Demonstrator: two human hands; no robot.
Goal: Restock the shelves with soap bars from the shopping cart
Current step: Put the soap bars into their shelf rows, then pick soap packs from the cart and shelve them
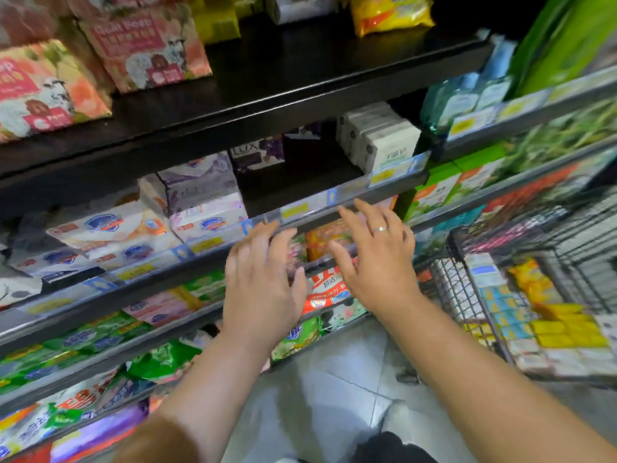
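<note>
A crinkled yellow bag (390,13) lies up top, tall green packs (567,38) to its right. Lower, an orange-red bag (325,292) sits above green bags (163,360). Grey floor tiles (334,396) lie beneath.

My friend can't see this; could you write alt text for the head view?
Left hand and right hand, both open and empty, reach toward a shelf of boxed soap bars; a wire shopping cart holding more stands at right.

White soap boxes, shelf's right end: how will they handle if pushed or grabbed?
The white soap boxes look like stiff, square-edged cartons: probably rigid to pinch, unlikely to roll. Packed in a row, so pushing the front one likely slides the rest back.
</note>
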